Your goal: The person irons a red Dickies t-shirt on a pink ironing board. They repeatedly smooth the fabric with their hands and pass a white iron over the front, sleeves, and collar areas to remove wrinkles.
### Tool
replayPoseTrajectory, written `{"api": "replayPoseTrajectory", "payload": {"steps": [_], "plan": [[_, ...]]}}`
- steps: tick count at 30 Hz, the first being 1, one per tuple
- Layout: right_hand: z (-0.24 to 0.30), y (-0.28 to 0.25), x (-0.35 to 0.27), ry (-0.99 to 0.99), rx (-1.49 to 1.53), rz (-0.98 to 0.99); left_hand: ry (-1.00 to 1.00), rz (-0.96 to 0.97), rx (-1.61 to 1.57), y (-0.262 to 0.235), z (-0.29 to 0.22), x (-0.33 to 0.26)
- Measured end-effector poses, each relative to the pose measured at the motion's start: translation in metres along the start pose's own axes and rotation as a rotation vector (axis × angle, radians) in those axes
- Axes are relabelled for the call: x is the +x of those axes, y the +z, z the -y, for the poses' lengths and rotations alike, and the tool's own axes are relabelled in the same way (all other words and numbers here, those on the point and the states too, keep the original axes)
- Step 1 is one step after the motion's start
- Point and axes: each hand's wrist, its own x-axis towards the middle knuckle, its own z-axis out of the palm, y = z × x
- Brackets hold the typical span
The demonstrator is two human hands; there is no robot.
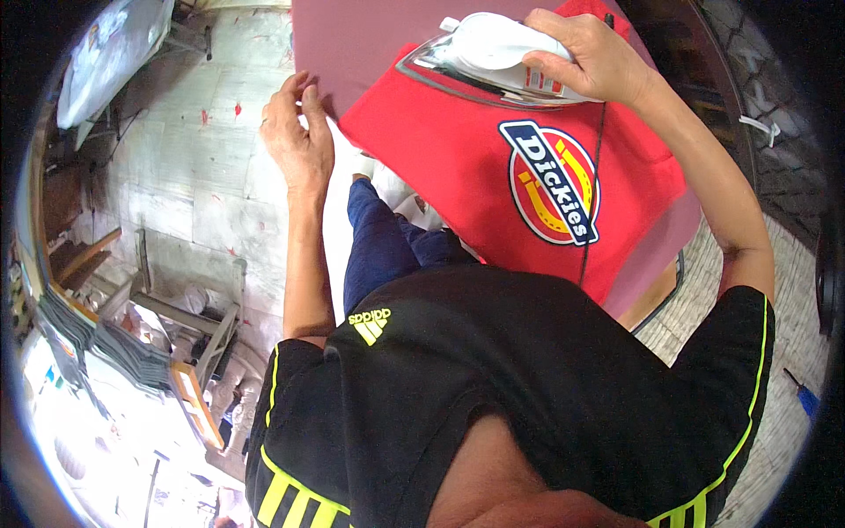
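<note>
My right hand (594, 57) is wrapped around the handle of a white clothes iron (497, 44) with a shiny metal base. The iron lies over the far part of a red cloth (422, 132), its tip pointing left. A printed emblem (553, 182) in blue, yellow and white shows on the cloth, nearer to me than the iron. Off the cloth's left corner, my left hand (299, 132) holds nothing; its fingers are loosely curved and the thumb stands apart. Whether the iron presses flat on the cloth is hard to see.
Beneath the cloth is a mauve ironing board (352, 44). The iron's dark cord (600, 145) trails over the cloth toward me. Shelving and frames (189, 321) stand at the left on a pale tiled floor (202, 185). A dark lattice (775, 97) rises at the right.
</note>
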Motion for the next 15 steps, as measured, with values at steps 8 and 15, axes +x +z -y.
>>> {"api": "replayPoseTrajectory", "payload": {"steps": [8, 15], "plan": [[0.027, 0.025, 0.038, -0.088, -0.082, -0.056, -0.113, -0.021, -0.019, -0.024, 0.012, -0.035], [0.049, 0.031, 0.068, -0.001, -0.075, 0.125, -0.080, -0.133, -0.221, -0.036, 0.005, -0.018]]}}
